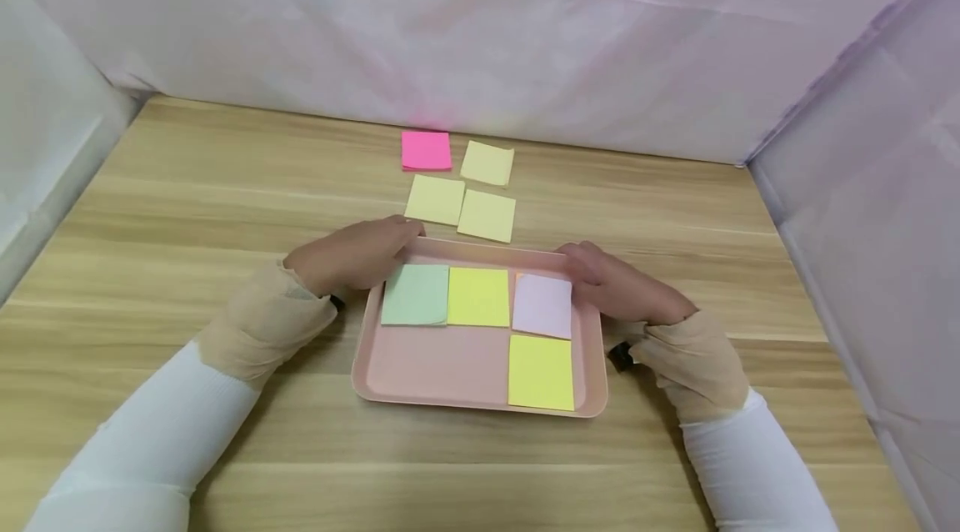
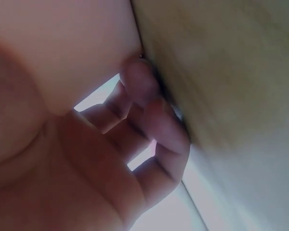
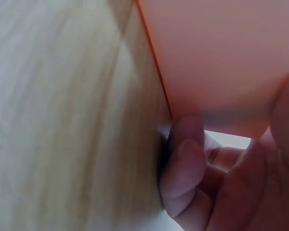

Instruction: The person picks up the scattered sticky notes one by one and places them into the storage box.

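Tray (image 1: 442, 365) in pink lies at six o'clock from three pale yellow pads (image 1: 487, 215); our left hand (image 1: 356, 253) clamps its ten-o'clock corner and our right hand (image 1: 628, 286) its two-o'clock corner, fingers curled under the edge, while we see a lilac pad (image 1: 542, 305) inside at two o'clock

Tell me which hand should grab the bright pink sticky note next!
Probably the left hand: it's closer to the bright pink sticky note than the right hand. Both grip the tray, so the left would need to let go first.
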A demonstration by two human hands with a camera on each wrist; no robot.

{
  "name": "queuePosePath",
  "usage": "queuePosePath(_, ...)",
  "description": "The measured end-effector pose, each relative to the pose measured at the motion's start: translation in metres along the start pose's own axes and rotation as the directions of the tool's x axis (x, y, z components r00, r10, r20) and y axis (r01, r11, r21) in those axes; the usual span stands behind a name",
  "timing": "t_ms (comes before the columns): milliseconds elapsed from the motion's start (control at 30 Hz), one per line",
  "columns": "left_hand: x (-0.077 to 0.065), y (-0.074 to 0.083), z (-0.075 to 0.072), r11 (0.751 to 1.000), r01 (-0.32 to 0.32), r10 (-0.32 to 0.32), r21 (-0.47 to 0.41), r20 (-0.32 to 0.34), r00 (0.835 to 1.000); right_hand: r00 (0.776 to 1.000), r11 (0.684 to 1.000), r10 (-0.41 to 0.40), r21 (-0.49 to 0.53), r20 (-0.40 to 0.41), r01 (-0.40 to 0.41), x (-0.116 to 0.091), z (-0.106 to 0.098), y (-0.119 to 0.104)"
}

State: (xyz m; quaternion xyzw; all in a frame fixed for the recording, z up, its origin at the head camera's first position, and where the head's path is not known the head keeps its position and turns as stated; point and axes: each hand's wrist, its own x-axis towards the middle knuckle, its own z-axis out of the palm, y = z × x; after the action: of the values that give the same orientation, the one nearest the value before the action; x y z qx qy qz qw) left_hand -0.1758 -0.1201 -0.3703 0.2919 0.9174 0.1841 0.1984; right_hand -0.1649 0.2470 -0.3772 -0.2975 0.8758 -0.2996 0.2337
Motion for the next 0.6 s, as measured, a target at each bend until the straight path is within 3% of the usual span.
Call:
queuePosePath(367,0.002,0.004,-0.001,1.0,-0.019,0.019,-0.005,0.019,1.0,1.0,1.0,0.001,-0.014,-0.018,-0.001,-0.002,0.001,0.002)
queuePosePath(600,0.005,0.005,-0.013,0.999,-0.016,0.021,-0.041,0.116,0.993,1.0,1.0,0.002,-0.007,-0.017,-0.002,-0.002,0.002,-0.001)
